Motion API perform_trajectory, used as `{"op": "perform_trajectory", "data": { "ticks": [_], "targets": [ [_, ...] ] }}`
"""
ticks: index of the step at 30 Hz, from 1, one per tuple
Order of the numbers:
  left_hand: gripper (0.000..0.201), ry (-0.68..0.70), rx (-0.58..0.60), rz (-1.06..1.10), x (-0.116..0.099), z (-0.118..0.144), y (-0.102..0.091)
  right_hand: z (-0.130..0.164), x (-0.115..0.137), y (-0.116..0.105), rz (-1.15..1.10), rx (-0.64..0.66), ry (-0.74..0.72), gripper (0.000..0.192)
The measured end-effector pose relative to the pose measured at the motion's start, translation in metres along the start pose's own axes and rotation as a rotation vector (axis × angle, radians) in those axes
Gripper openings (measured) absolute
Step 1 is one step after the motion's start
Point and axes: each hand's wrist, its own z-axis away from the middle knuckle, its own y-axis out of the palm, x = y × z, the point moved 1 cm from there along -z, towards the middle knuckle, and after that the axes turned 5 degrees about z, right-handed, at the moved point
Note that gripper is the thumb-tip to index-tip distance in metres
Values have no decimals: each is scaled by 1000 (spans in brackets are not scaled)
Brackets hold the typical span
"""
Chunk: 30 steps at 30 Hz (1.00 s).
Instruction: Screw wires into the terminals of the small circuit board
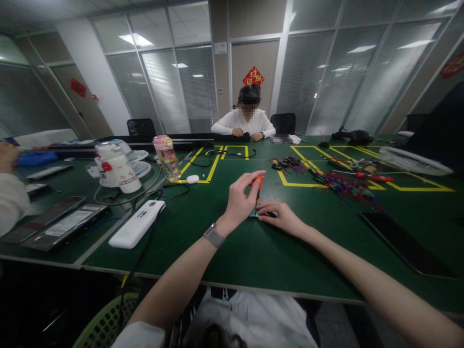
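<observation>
An orange-handled screwdriver (258,187) stands upright over a small green circuit board (253,215) on the table. The fingers of my left hand (241,195) are closed round its handle from the left, and a watch sits on that wrist. My right hand (281,216) lies low on the table with its fingertips at the board's right edge, pressing or holding it there. The tip of the screwdriver meets the board between my two hands. Much of the board is hidden behind my fingers.
A white power bank (137,224) with cables lies to the left, near a pink-lidded bottle (167,159) and a white bottle (123,166). To the right are bundles of wired parts (337,186) and a black tablet (402,241). Across the table (203,261) sits a person (246,118).
</observation>
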Motion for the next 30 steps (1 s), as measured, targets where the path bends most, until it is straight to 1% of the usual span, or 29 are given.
{"op": "perform_trajectory", "data": {
  "ticks": [2, 5, 7, 9, 13, 15, 18, 24, 26, 30],
  "targets": [
    [21, 0, -15, -15, 1, 0, 0, 0, 0, 0, -3, 0, 2, 14],
    [12, 14, -74, -69, 1, -1, 0, 0, 0, 0, -11, 2, 11, 14],
    [11, 20, -93, -89, 1, -1, -1, 0, 0, 0, -18, 3, 10, 14],
    [16, 21, -62, -80, 0, 0, 0, 0, -1, 0, -22, 0, 4, 14],
    [30, 40, 36, -42, -3, 1, 0, 0, -3, 2, -17, -14, -3, 13],
    [30, 53, 41, -33, -3, 1, 1, 0, -4, 2, -14, -18, -3, 13],
    [25, 54, -4, -58, -3, 1, 1, 0, -3, 2, -11, -15, -4, 13],
    [10, 48, -138, -153, 0, 1, 0, 0, 0, 0, -20, 4, 8, 14],
    [11, 34, -139, -144, 0, 1, -1, 0, 0, 0, -22, 6, 10, 14],
    [26, 27, -80, -88, -1, 2, -1, 0, 1, -1, -16, 0, 11, 13]
  ]
}}
